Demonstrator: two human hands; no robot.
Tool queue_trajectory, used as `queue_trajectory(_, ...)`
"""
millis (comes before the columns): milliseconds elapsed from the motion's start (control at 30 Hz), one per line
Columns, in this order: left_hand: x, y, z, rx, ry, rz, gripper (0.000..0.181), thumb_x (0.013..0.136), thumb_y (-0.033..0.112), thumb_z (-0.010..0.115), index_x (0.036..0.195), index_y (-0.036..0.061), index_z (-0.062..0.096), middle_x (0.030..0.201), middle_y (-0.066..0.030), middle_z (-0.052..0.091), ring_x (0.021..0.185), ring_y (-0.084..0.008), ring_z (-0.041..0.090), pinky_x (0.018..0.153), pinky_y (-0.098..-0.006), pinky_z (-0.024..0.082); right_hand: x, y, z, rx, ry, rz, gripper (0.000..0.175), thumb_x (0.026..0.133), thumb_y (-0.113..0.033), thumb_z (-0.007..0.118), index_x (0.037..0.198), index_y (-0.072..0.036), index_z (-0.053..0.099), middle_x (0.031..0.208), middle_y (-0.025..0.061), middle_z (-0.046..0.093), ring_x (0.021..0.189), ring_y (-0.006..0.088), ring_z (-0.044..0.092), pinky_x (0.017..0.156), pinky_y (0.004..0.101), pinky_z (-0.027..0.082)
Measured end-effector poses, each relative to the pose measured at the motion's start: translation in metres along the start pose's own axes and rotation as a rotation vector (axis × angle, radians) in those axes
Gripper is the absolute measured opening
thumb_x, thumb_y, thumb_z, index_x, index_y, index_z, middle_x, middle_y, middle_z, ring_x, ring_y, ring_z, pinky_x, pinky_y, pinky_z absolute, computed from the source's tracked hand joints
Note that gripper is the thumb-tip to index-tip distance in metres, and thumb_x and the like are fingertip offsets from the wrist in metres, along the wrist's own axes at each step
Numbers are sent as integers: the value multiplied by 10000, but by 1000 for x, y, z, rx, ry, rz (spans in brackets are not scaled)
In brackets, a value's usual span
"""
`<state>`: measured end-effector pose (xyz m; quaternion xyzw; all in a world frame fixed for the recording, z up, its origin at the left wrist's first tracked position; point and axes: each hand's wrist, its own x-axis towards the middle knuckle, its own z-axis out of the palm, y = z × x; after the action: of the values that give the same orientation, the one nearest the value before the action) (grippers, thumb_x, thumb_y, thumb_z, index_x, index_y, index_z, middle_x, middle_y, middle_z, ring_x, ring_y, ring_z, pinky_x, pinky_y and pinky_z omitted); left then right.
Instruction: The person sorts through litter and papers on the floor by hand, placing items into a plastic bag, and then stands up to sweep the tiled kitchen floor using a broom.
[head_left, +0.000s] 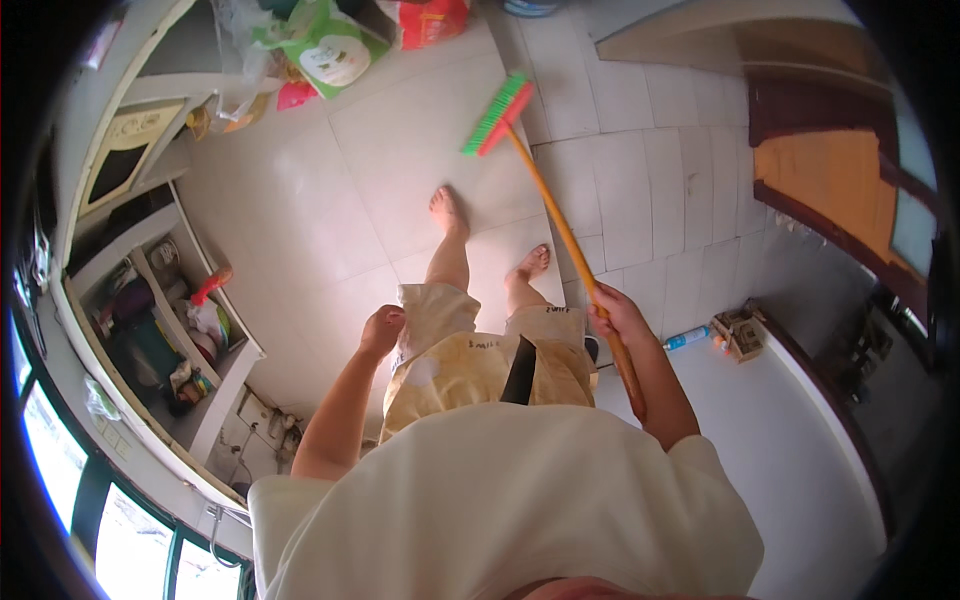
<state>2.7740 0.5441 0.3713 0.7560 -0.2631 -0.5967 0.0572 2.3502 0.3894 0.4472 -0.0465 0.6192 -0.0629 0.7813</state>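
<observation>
My right hand (619, 313) is closed around the wooden handle of a broom (559, 217), near its lower end in the picture. The broom's head (499, 114), red with green bristles, is at the far end of the handle, over the tiled floor beyond my bare feet. Whether the bristles touch the floor I cannot tell. At my left side, my left hand (384, 330) hangs beside the leg of my shorts with its fingers curled and no object visible in it.
Plastic bags (334, 56) lie on the floor at the top. Along the left runs a counter with open shelves (169, 322) of goods. A blue spray can (686, 337) and a cardboard box (739, 335) sit at the right, near a wooden cabinet (821, 176).
</observation>
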Motion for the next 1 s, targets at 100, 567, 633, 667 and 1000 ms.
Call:
queue_trajectory(100, -6, 29, 31, 34, -42, 22, 277, 780, 192, 549, 995, 19, 578, 896, -120, 623, 833, -191, 591, 731, -285, 458, -42, 22, -40, -3, 114, -17, 302, 901, -226, 420, 1176, -102, 441, 619, 1, 445, 396, 63, 369, 343, 206, 304)
queue_trajectory(567, -97, 30, 132, 254, 134, 166, 224, 761, 164, 559, 944, 41, 597, 952, -135, 565, 843, -231, 583, 758, -317, 476, 83, 54, 18, -361, -309, -113, 191, 874, -191, 461, 915, -5, 469, 578, 25, 451, 381, 108, 418, 340, 260, 367)
queue_trajectory(633, -106, 18, 127, 253, 102, 115, 233, 766, 166, 558, 952, 31, 593, 942, -135, 577, 837, -229, 587, 752, -311, 475, 80, 66, 26, -457, -279, -94, 197, 873, -186, 466, 913, 7, 466, 565, 29, 444, 382, 109, 419, 340, 265, 375)
queue_trajectory(667, -106, 8, 124, 256, 92, 114, 233, 766, 166, 558, 952, 31, 593, 942, -135, 577, 837, -229, 587, 752, -311, 475, 80, 80, 13, -449, -288, -118, 194, 874, -186, 463, 916, 4, 465, 564, 35, 444, 383, 108, 420, 330, 259, 352)
queue_trajectory(1000, -80, -27, 125, 116, 1, 95, 242, 781, 180, 545, 958, 20, 587, 924, -131, 608, 833, -226, 599, 749, -314, 468, -89, 79, -107, -153, 207, -93, 223, 893, -214, 440, 1053, -65, 480, 568, 3, 435, 364, 68, 376, 329, 216, 302)
